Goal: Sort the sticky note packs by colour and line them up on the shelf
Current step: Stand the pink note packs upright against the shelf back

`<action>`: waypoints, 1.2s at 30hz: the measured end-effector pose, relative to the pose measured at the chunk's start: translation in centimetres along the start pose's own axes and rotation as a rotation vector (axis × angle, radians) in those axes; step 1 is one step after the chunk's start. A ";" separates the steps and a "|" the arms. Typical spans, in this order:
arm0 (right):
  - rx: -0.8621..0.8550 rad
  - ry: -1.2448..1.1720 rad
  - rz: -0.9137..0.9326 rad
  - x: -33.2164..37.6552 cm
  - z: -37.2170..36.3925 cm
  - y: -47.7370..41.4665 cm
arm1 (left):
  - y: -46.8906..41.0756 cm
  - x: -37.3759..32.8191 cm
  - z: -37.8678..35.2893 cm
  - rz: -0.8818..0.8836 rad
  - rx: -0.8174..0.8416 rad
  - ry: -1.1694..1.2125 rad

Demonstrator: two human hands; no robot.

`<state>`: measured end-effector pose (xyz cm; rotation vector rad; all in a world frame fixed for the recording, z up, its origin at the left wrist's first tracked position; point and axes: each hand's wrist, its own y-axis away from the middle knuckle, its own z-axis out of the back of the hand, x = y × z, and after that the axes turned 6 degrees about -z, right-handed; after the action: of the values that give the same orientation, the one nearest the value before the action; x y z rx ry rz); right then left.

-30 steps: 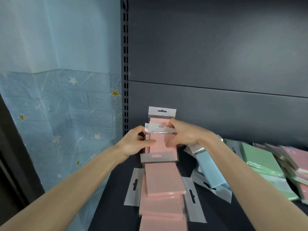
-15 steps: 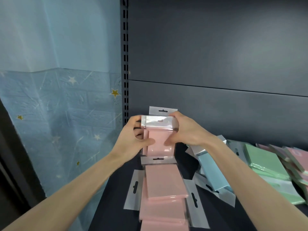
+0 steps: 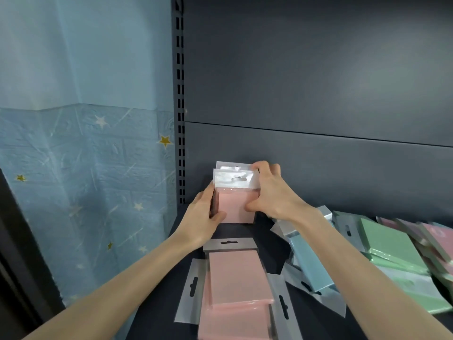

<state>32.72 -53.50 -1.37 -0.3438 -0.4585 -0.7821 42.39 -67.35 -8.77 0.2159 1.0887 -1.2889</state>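
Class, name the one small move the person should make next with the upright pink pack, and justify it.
Probably ease the pink pack back flush against the upright pack behind it, then release. The left hand and right hand both grip it standing near the back panel, and its tab overlaps the other's.

Pink pack [image 3: 235, 207]: stood upright, pushed back against rear pack [image 3: 230, 165]. Left hand [image 3: 201, 223], right hand [image 3: 272, 195]: shifted rearward, onto its sides.

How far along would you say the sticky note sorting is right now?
Done: a first pink pack stands upright at the back panel. In hand: left hand and right hand hold a second pink pack upright before it. Left: the flat pink stack, blue packs, green packs and far-right pink packs lie unsorted.
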 end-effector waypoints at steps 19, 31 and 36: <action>0.059 0.032 -0.091 -1.1 0.3 -0.7 | -0.8 -0.5 0.1 0.080 -0.073 -0.050; 0.090 -0.006 -0.034 -1.0 0.1 -0.9 | -1.3 -0.2 0.7 0.067 0.150 -0.241; 0.105 0.062 -0.034 -1.4 -0.2 -1.1 | -1.2 0.0 0.6 0.043 0.099 -0.286</action>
<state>31.07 -53.51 -2.16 -0.2141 -0.4461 -0.7961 41.67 -68.16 -8.00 0.1237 0.7745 -1.2917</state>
